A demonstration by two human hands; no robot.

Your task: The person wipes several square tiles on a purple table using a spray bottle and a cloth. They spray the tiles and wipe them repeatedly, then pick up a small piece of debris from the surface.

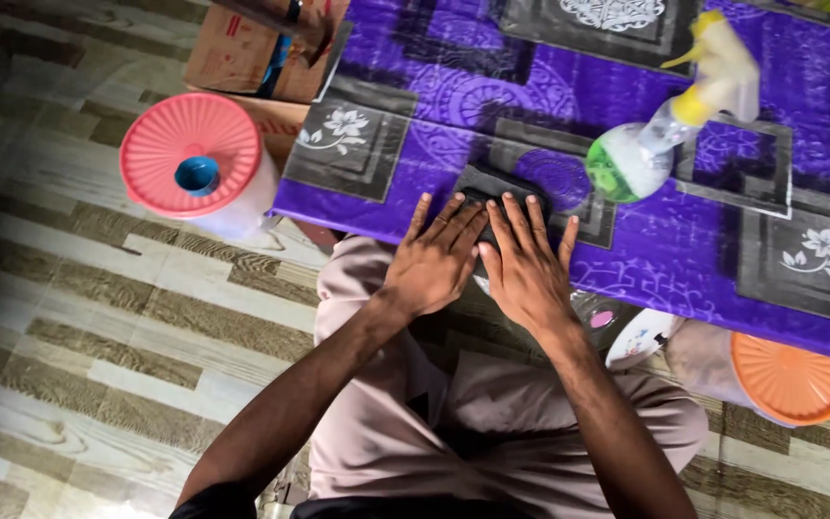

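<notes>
My left hand (431, 260) and my right hand (527, 263) lie flat side by side, fingers spread, pressing on a small dark cloth pad (484, 184) at the near edge of a table covered with a purple and grey patterned sheet (655, 240). The pad is mostly hidden under my fingers. A clear spray bottle (660, 130) with green liquid, a yellow collar and a pale trigger head lies tilted on the sheet to the right of my hands. My knees in beige trousers are below the table edge.
A white container with a pink ribbed lid (191, 154) and blue knob stands at the left corner. Cardboard boxes (251, 58) sit behind it. An orange-lidded container (788, 378) and a patterned bowl (641, 338) are on the striped floor at right.
</notes>
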